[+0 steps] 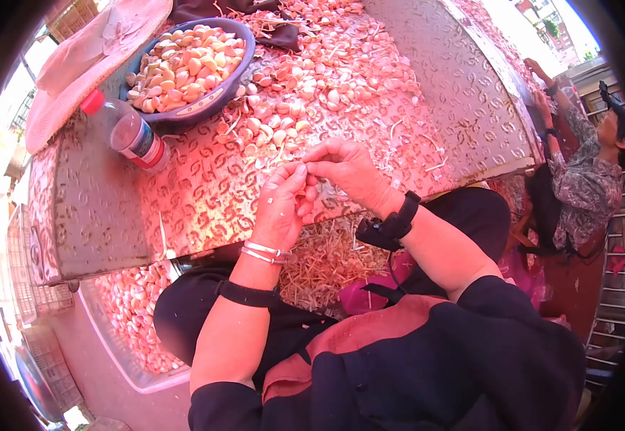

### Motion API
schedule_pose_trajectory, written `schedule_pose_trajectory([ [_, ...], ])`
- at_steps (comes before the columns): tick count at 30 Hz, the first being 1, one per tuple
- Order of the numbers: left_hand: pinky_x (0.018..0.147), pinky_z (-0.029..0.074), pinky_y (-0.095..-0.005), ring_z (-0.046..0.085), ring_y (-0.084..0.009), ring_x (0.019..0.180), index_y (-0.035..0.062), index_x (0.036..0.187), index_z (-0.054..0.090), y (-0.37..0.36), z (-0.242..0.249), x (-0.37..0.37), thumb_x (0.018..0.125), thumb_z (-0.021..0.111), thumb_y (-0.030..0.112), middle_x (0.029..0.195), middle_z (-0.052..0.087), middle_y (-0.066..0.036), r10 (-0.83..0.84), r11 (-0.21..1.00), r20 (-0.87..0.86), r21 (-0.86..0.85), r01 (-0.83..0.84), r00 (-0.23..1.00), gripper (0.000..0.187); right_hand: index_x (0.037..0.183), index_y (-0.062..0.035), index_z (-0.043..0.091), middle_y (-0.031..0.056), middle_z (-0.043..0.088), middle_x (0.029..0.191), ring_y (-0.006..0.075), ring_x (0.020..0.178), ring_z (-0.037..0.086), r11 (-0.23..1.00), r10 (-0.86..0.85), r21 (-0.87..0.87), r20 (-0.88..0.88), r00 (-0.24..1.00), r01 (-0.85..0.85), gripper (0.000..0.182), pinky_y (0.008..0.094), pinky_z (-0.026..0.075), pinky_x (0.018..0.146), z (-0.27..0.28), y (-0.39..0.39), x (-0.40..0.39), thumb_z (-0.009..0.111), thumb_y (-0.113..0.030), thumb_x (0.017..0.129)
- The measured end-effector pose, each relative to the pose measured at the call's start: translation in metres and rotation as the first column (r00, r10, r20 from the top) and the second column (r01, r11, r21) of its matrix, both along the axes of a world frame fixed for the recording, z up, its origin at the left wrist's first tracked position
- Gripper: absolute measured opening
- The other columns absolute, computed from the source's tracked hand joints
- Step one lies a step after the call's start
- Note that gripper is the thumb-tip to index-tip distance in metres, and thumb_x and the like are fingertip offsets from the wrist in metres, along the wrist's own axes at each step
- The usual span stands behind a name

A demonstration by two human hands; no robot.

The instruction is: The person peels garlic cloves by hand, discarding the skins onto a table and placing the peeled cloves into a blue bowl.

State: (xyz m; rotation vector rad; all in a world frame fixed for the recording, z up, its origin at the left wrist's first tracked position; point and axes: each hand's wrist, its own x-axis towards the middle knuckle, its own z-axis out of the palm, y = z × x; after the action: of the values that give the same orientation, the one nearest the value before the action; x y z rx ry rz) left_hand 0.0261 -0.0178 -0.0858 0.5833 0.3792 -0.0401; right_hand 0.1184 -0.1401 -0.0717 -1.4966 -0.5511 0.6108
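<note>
My left hand (280,205) and my right hand (352,172) meet above the near part of a patterned metal tray table (212,208). The thumb and fingers of both are pinched together at one spot, and whatever sits between them is hidden by the fingertips. Just beyond lie loose garlic cloves (273,129), with a wider spread of cloves and skins (341,72) behind. To the left, a blue-purple bowl (215,108) is heaped with peeled garlic cloves (187,65).
A plastic bottle (136,136) with a red cap stands beside the bowl, near a pale hat (75,72). Below left, a bin (129,384) holds many cloves. Stalk scraps (319,266) lie under the table edge. At right, another person (589,176) reaches toward the heap.
</note>
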Motion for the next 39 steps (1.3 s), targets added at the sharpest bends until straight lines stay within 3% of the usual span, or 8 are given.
schedule_pose_trajectory([
  [6, 0.039, 0.028, -0.0146, 0.044, -0.0059, 0.052, 0.0064, 0.092, 0.051, 0.002, 0.023, -0.003, 0.091, 0.053, 0.014, 0.074, 0.054, -0.003, -0.013, 1.000, 0.067, -0.002, 0.013, 0.998, 0.008, 0.088, -0.0041, 0.065, 0.0004, 0.062, 0.071, 0.0055, 0.060, 0.057, 0.986, 0.124, -0.089, -0.198, 0.972, -0.144, 0.013, 0.0202, 0.047, 0.055, 0.035, -0.006, 0.018, 0.060, -0.016, 0.087],
  [10, 0.040, 0.027, -0.0146, 0.041, -0.0055, 0.053, 0.0042, 0.095, 0.050, -0.011, 0.069, -0.024, 0.091, 0.052, 0.011, 0.078, 0.053, -0.006, -0.278, 0.941, 0.232, -0.128, 0.312, 0.932, 0.008, 0.086, -0.0036, 0.065, 0.0032, 0.064, 0.073, 0.0096, 0.061, 0.060, 0.960, -0.136, -0.238, 0.061, 0.989, 0.147, 0.012, 0.0237, 0.048, 0.056, 0.017, 0.000, 0.075, 0.061, -0.015, 0.085],
  [12, 0.042, 0.028, -0.0161, 0.040, -0.0061, 0.052, 0.0027, 0.095, 0.049, -0.021, 0.102, -0.042, 0.091, 0.052, 0.010, 0.080, 0.054, -0.007, -0.346, 0.911, 0.348, -0.098, 0.400, 0.872, 0.009, 0.086, -0.0036, 0.064, 0.0066, 0.064, 0.071, 0.0171, 0.066, 0.062, 0.951, 0.053, -0.230, 0.779, 0.625, 0.206, 0.010, 0.0289, 0.049, 0.061, 0.001, 0.013, 0.093, 0.063, -0.011, 0.080],
  [14, 0.045, 0.034, -0.0200, 0.045, -0.0094, 0.054, -0.0005, 0.094, 0.050, -0.021, 0.125, -0.062, 0.089, 0.054, 0.006, 0.083, 0.055, -0.010, -0.441, 0.832, 0.471, -0.105, 0.545, 0.764, 0.009, 0.090, -0.0123, 0.067, 0.0108, 0.064, 0.085, 0.0303, 0.080, 0.061, 0.869, 0.355, -0.472, 0.801, 0.481, 0.145, 0.019, 0.0385, 0.050, 0.072, -0.004, 0.027, 0.097, 0.058, -0.008, 0.074],
  [18, 0.061, 0.043, -0.0262, 0.057, -0.0197, 0.071, -0.0050, 0.092, 0.054, -0.030, 0.158, -0.073, 0.087, 0.057, 0.003, 0.083, 0.058, -0.015, -0.436, 0.840, 0.812, 0.212, 0.499, 0.389, 0.010, 0.092, -0.0097, 0.066, 0.0138, 0.063, 0.088, 0.0307, 0.086, 0.060, 0.722, 0.549, -0.668, 0.712, 0.437, 0.182, 0.020, 0.0394, 0.049, 0.074, -0.006, 0.041, 0.087, 0.058, -0.008, 0.073],
  [27, 0.058, 0.046, -0.0302, 0.057, -0.0260, 0.069, -0.0009, 0.089, 0.057, -0.048, 0.173, -0.103, 0.089, 0.056, 0.010, 0.082, 0.056, -0.011, -0.279, 0.908, 0.860, 0.092, 0.408, 0.427, 0.011, 0.091, -0.0059, 0.063, 0.0043, 0.061, 0.079, 0.0143, 0.071, 0.060, 0.933, 0.061, -0.359, 0.135, 0.989, -0.009, 0.016, 0.0282, 0.052, 0.065, -0.016, -0.005, 0.084, 0.067, -0.008, 0.076],
  [29, 0.058, 0.046, -0.0302, 0.057, -0.0257, 0.069, -0.0009, 0.087, 0.056, -0.050, 0.176, -0.104, 0.089, 0.055, 0.010, 0.081, 0.056, -0.011, -0.273, 0.933, 0.845, 0.114, 0.342, 0.461, 0.012, 0.090, -0.0048, 0.061, 0.0013, 0.061, 0.081, 0.0114, 0.070, 0.059, 0.993, -0.009, -0.114, -0.253, 0.967, -0.021, 0.012, 0.0255, 0.052, 0.064, -0.002, -0.013, 0.075, 0.067, -0.010, 0.080],
  [39, 0.058, 0.047, -0.0303, 0.058, -0.0250, 0.070, -0.0001, 0.085, 0.056, -0.054, 0.186, -0.095, 0.089, 0.055, 0.013, 0.080, 0.057, -0.010, -0.270, 0.941, 0.863, 0.141, 0.309, 0.428, 0.014, 0.093, -0.0039, 0.060, 0.0037, 0.062, 0.084, 0.0139, 0.074, 0.063, 0.994, 0.058, -0.072, -0.309, 0.949, -0.084, 0.016, 0.0253, 0.051, 0.060, 0.030, -0.009, 0.065, 0.064, -0.012, 0.081],
])
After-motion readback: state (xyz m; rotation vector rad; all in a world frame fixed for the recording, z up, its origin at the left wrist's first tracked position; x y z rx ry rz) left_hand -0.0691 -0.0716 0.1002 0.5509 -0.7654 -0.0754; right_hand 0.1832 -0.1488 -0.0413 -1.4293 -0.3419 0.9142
